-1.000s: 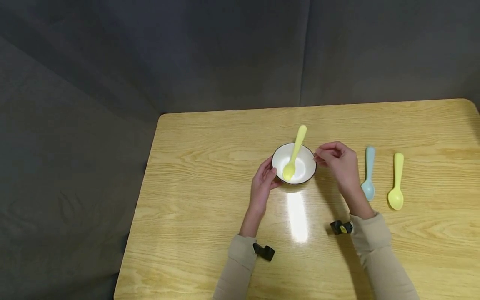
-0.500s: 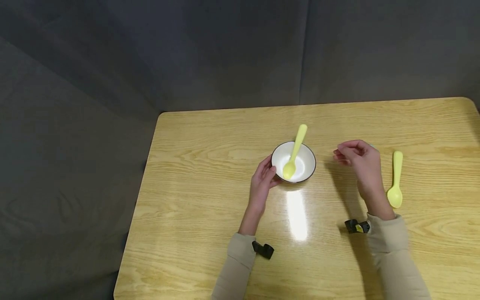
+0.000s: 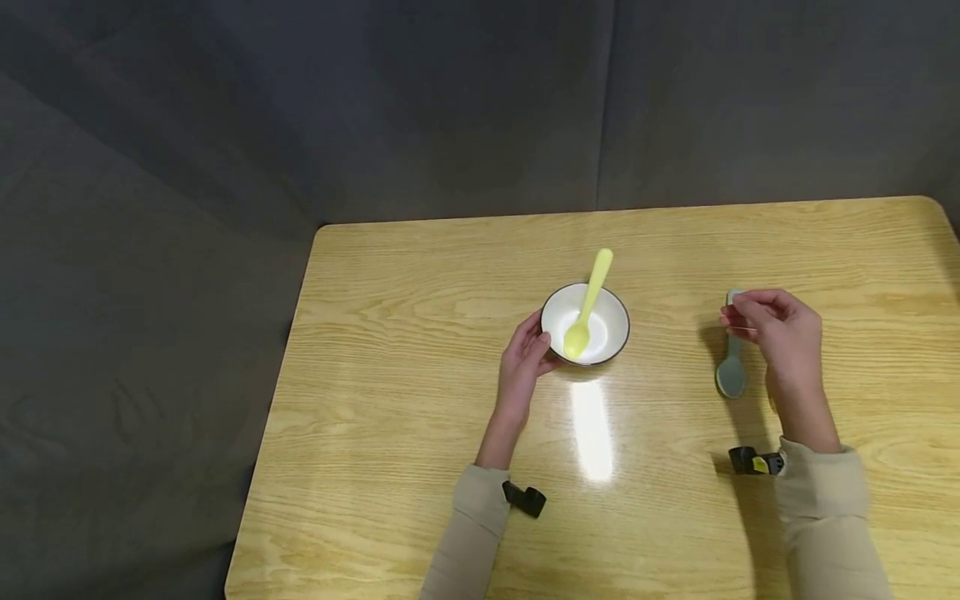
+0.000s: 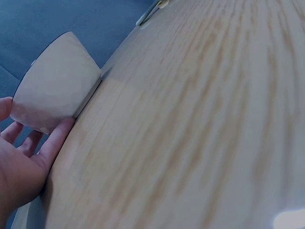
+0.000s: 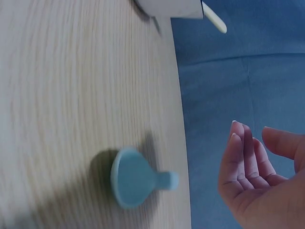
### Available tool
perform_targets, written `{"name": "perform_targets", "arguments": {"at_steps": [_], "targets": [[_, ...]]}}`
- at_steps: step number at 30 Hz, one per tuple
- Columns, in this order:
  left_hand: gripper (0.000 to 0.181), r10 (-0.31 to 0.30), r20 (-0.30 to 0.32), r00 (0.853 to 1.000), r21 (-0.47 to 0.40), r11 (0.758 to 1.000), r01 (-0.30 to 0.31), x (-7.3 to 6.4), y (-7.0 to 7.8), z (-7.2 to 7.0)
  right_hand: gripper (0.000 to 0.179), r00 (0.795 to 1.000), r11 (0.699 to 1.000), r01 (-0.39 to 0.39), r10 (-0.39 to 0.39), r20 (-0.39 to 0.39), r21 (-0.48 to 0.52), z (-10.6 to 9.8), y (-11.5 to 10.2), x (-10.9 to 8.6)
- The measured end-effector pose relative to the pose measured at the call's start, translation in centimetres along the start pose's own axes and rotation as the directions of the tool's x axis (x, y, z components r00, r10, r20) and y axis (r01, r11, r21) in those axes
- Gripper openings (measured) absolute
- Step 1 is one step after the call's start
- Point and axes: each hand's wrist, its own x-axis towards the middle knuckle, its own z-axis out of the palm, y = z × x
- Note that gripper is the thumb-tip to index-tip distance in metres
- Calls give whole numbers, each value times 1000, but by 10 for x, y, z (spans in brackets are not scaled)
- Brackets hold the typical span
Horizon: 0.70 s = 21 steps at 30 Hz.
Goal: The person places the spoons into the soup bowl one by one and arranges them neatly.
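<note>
A white bowl with a dark rim (image 3: 609,333) stands on the table, a yellow spoon (image 3: 577,339) leaning in it with the handle past the far rim. My left hand (image 3: 519,367) grips the bowl's left side, thumb at the rim; in the left wrist view its fingers lie against the white wall (image 4: 57,81) and near the base. To the right lies a light blue spoon (image 3: 731,377), bowl end toward me. Over its handle hovers my right hand (image 3: 787,337), thumb and bent fingers apart with nothing between them in the right wrist view, beside the blue spoon (image 5: 136,179).
A second yellow spoon (image 3: 771,402) is almost wholly hidden under the right hand and wrist. The wooden table (image 3: 390,375) ends at a dark grey curtain (image 3: 465,108) behind and to the left. Each sleeve cuff carries a small black camera.
My right hand has moved right from the bowl's rim to above the blue spoon's handle, now covering most of the second yellow spoon. The left hand stays on the bowl.
</note>
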Motion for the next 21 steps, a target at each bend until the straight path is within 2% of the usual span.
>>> {"name": "perform_targets", "arguments": {"at_steps": [5, 17, 21], "targets": [[48, 0, -12, 1000, -2, 1000, 0, 0, -1, -1, 12, 999, 999, -22, 21, -30, -37, -10, -1, 0], [49, -11, -9, 1000, 1, 1000, 11, 0, 0, 0, 17, 998, 999, -46, 46, -47, -2, -27, 0, -1], [49, -13, -13, 1000, 1, 1000, 13, 0, 0, 1, 18, 998, 999, -43, 42, -46, -18, -31, 1, -1]]}}
